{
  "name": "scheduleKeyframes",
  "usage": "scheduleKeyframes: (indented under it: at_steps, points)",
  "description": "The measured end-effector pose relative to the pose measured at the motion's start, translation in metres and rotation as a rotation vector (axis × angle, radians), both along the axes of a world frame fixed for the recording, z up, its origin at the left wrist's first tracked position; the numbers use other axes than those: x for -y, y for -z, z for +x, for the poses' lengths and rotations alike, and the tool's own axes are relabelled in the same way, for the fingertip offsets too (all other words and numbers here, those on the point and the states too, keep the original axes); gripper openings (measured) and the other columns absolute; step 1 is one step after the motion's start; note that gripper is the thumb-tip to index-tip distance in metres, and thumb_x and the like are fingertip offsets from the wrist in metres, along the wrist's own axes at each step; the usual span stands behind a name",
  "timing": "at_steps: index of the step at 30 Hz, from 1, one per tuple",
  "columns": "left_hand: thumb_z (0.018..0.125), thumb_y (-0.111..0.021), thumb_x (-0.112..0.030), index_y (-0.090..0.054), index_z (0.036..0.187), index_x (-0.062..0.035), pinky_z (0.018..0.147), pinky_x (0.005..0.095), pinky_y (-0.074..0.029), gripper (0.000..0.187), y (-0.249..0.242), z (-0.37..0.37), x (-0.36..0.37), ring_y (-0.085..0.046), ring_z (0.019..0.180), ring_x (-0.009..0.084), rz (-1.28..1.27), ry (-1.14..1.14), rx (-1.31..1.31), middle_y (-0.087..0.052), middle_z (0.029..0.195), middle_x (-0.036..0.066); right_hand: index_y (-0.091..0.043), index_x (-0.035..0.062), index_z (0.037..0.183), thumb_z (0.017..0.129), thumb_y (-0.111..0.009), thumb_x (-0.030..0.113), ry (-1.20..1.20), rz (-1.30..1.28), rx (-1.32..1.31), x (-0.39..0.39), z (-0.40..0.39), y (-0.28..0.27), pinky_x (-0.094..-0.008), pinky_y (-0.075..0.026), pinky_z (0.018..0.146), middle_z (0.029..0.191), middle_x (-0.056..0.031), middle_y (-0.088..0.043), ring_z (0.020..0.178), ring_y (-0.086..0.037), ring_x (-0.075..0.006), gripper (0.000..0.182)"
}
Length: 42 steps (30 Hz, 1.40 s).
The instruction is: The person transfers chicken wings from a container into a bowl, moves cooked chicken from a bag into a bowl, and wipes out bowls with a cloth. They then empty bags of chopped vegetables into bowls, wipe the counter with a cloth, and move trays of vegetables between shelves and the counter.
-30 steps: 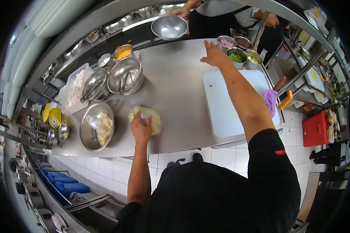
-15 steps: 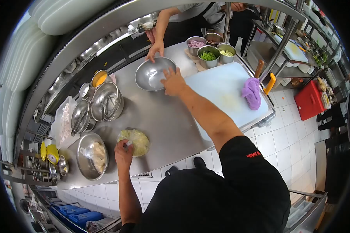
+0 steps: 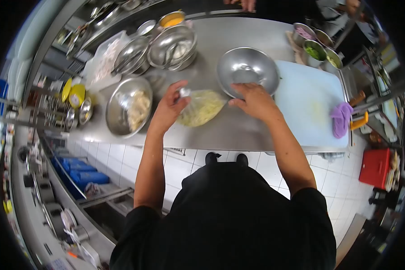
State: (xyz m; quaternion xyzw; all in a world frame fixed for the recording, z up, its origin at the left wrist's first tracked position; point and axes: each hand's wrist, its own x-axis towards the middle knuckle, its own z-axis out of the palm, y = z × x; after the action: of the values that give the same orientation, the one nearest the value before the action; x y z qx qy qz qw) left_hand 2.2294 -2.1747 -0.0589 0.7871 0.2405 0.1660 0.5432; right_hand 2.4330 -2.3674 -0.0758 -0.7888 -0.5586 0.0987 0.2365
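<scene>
A clear plastic bag of pale yellow-green shreds (image 3: 203,108) lies on the steel counter. At its upper left end, my left hand (image 3: 168,105) has its fingers closed round the bag's gathered plastic. My right hand (image 3: 254,100) is at the near rim of an empty steel bowl (image 3: 245,67), to the right of the bag, with its fingers spread. Left of my left hand stands a large steel bowl (image 3: 117,118) holding a pale, doughy mass (image 3: 138,110).
A blue-white cutting board (image 3: 301,108) lies at the right, with a purple cloth (image 3: 342,118) and an orange handle (image 3: 359,121) at its edge. Several pots of cut vegetables stand behind it. More steel bowls (image 3: 172,47) and a white tub (image 3: 105,63) fill the back left. Another person's hand (image 3: 241,3) shows beyond the counter.
The view has turned. My right hand has drawn back with the empty bowl, which now stands nearer the bag. The other person's hand has left the bowl. The bag now looks stretched out.
</scene>
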Motion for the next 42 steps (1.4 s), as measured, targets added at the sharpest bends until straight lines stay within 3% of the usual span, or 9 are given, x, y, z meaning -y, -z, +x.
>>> scheduleKeyframes:
  at_steps: [4, 10, 14, 17, 20, 24, 29, 34, 42]
  points:
    - [0.088, -0.057, -0.007, -0.043, 0.136, -0.0116, 0.074, 0.0265, -0.046, 0.050, -0.034, -0.001, 0.017, -0.055, 0.079, 0.0105, 0.062, 0.096, -0.053, -0.061, 0.085, 0.004, -0.046, 0.0065, 0.133, 0.080, -0.068, 0.030, -0.162, 0.421, -0.064, -0.037, -0.039, -0.011, -0.0459, -0.031, 0.107, 0.113, -0.0149, -0.063, 0.112, -0.054, -0.0368, 0.062]
    - [0.090, -0.053, -0.008, -0.043, 0.134, -0.0108, 0.072, 0.0295, -0.048, 0.046, -0.042, -0.019, 0.006, -0.062, 0.076, 0.0138, 0.696, 0.065, -0.367, -0.065, 0.078, 0.005, -0.052, 0.0056, 0.124, 0.082, -0.064, 0.023, -0.145, 0.067, -0.066, -0.098, -0.076, 0.015, -0.0426, -0.039, 0.101, 0.102, -0.0149, -0.067, 0.102, -0.060, -0.0322, 0.048]
    - [0.091, -0.051, -0.010, -0.043, 0.133, -0.0112, 0.071, 0.0287, -0.048, 0.043, -0.050, -0.058, -0.025, -0.064, 0.083, 0.0161, 0.088, 0.013, -0.058, -0.068, 0.092, 0.010, -0.062, 0.0083, 0.109, 0.083, -0.060, 0.018, -0.119, -0.032, -0.246, -0.091, -0.071, 0.044, -0.0411, -0.048, 0.084, 0.094, -0.0129, -0.068, 0.091, -0.063, -0.0312, 0.028]
    - [0.092, -0.055, -0.011, -0.046, 0.131, -0.0063, 0.076, 0.0274, -0.047, 0.040, -0.039, -0.069, -0.030, -0.061, 0.091, 0.0148, -0.584, -0.095, 0.568, -0.064, 0.105, 0.012, -0.064, 0.0079, 0.103, 0.083, -0.060, 0.019, -0.190, 0.008, -0.265, -0.083, -0.071, 0.039, -0.0409, -0.049, 0.077, 0.092, -0.0135, -0.067, 0.087, -0.063, -0.0320, 0.023]
    - [0.090, -0.060, -0.010, -0.046, 0.132, -0.0024, 0.084, 0.0276, -0.046, 0.045, 0.049, -0.071, -0.038, -0.058, 0.099, 0.0139, -0.140, -0.058, 0.219, -0.061, 0.113, 0.012, -0.063, 0.0058, 0.102, 0.082, -0.061, 0.019, -0.202, 0.132, -0.369, -0.092, -0.074, 0.023, -0.0415, -0.049, 0.077, 0.090, -0.0148, -0.066, 0.085, -0.063, -0.0337, 0.024]
    - [0.085, -0.068, -0.022, -0.052, 0.130, -0.0062, 0.070, 0.0247, -0.047, 0.051, 0.049, -0.029, -0.004, -0.061, 0.083, 0.0127, 0.235, -0.075, -0.002, -0.066, 0.102, 0.008, -0.063, 0.0036, 0.100, 0.082, -0.060, 0.017, -0.167, 0.447, -0.296, -0.089, -0.085, 0.017, -0.0416, -0.049, 0.076, 0.088, -0.0157, -0.066, 0.082, -0.063, -0.0345, 0.023]
    - [0.086, -0.064, -0.008, -0.053, 0.125, -0.0030, 0.067, 0.0205, -0.044, 0.041, 0.037, -0.042, -0.036, -0.056, 0.077, 0.0073, 0.009, -0.154, 0.063, -0.065, 0.094, 0.005, -0.062, 0.0036, 0.099, 0.082, -0.058, 0.013, 0.045, 0.288, -0.418, -0.057, -0.072, -0.012, -0.0413, -0.049, 0.074, 0.090, -0.0166, -0.066, 0.082, -0.064, -0.0336, 0.020]
    - [0.085, -0.050, 0.006, -0.042, 0.133, -0.0078, 0.079, 0.0221, -0.044, 0.050, -0.010, 0.000, -0.017, -0.058, 0.090, 0.0112, -0.028, 0.013, 0.365, -0.062, 0.104, 0.007, -0.061, 0.0046, 0.101, 0.084, -0.061, 0.015, 0.034, 0.531, -0.301, -0.056, -0.076, -0.035, -0.0344, -0.048, 0.066, 0.077, -0.0120, -0.064, 0.070, -0.062, -0.0273, 0.020]
    - [0.087, -0.057, -0.002, -0.023, 0.146, -0.0077, 0.081, 0.0248, -0.046, 0.069, -0.085, 0.127, -0.005, -0.056, 0.089, 0.0122, 0.103, 0.117, 0.656, -0.060, 0.100, 0.008, -0.066, 0.0043, 0.099, 0.092, -0.058, 0.027, 0.306, 0.654, -0.229, -0.013, 0.026, -0.096, -0.0279, -0.045, 0.064, 0.076, -0.0047, -0.066, 0.068, -0.056, -0.0122, 0.025]
